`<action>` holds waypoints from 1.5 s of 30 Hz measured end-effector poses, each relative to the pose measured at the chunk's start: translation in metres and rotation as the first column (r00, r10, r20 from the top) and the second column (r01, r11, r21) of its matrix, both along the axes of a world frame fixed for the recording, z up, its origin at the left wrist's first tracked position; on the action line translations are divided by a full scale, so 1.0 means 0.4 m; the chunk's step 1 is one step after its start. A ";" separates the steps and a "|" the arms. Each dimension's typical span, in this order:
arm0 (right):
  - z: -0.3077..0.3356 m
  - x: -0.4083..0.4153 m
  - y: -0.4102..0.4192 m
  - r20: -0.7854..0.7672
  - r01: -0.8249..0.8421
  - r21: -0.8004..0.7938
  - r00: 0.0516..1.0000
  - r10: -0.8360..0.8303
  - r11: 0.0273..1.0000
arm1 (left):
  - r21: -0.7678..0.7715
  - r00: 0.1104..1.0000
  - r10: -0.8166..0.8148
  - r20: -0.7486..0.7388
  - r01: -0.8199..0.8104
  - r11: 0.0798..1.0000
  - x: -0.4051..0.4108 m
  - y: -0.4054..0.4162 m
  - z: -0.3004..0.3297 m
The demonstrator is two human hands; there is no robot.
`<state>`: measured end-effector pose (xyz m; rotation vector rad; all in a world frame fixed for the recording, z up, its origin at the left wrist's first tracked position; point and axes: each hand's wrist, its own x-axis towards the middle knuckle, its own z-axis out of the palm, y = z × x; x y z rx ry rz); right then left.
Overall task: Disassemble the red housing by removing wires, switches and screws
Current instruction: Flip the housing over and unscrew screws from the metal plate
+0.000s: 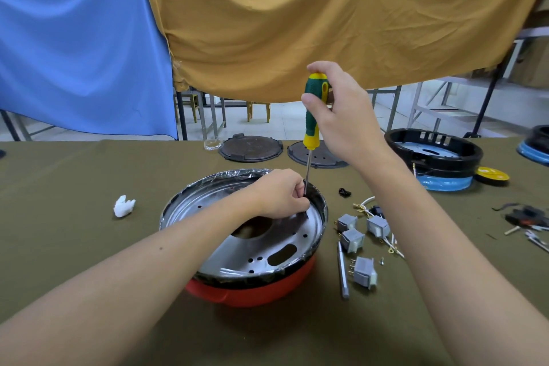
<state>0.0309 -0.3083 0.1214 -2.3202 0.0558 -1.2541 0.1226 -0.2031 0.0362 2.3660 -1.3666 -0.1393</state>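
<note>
The right hand [338, 116] grips the upright green-and-yellow screwdriver [313, 116], its shaft running straight down to the far right inner rim of the red housing [252, 288], where the left hand [279, 193] pinches its tip.

1. Two bare forearms show, entering from the near edge; no sleeve reaches into view on either.
2. The left hand [279, 194] wears no glove, ring or watch.
3. The right hand [341, 116] is likewise bare, wrist uncovered.
4. A small dark mole marks the left forearm.
</note>
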 end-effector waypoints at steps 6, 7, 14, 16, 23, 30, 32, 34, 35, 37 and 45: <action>-0.019 0.007 0.004 0.092 -0.009 -0.023 0.996 0.011 1.000 | -0.018 1.000 0.012 -0.008 -0.012 1.000 -0.004 0.000 0.000; -0.021 0.008 0.005 0.119 0.005 -0.025 0.993 -0.002 1.000 | -0.027 1.000 0.019 0.003 -0.019 0.999 -0.005 -0.002 -0.001; -0.007 0.007 -0.021 0.207 0.030 0.070 0.977 -0.043 0.997 | -0.153 0.992 0.013 -0.129 -0.033 0.988 0.031 0.034 0.018; -0.004 0.005 -0.033 0.208 0.020 0.125 0.977 -0.046 0.992 | -0.152 0.992 -0.011 -0.128 -0.009 0.988 0.039 0.052 0.023; -0.032 -0.003 -0.080 0.147 -0.084 0.520 0.989 0.008 0.850 | -0.125 0.998 0.057 -0.017 -0.059 0.990 0.065 0.136 0.066; -0.097 -0.028 -0.050 0.134 -0.055 0.589 0.991 -0.030 0.806 | -0.025 0.976 0.176 0.126 -0.174 0.984 0.043 0.157 0.083; -0.118 -0.042 -0.039 0.133 -0.046 0.598 0.990 -0.042 0.800 | 0.007 0.963 0.194 0.188 -0.199 0.980 0.038 0.156 0.084; -0.136 -0.057 -0.039 0.133 -0.067 0.618 0.991 -0.020 0.783 | 0.042 0.960 0.177 0.216 -0.190 0.981 0.035 0.159 0.084; -0.142 -0.065 -0.043 0.130 -0.086 0.635 0.991 0.003 0.768 | 0.057 0.970 0.153 0.189 -0.167 0.984 0.036 0.165 0.084; -0.152 -0.084 -0.057 0.137 -0.137 0.691 0.989 0.057 0.710 | 0.074 0.990 0.094 0.102 -0.102 0.992 0.040 0.185 0.084; -0.208 -0.141 -0.060 0.256 -0.248 0.804 0.965 0.061 0.541 | 0.107 0.965 -0.026 0.260 -0.002 0.994 0.028 0.202 0.100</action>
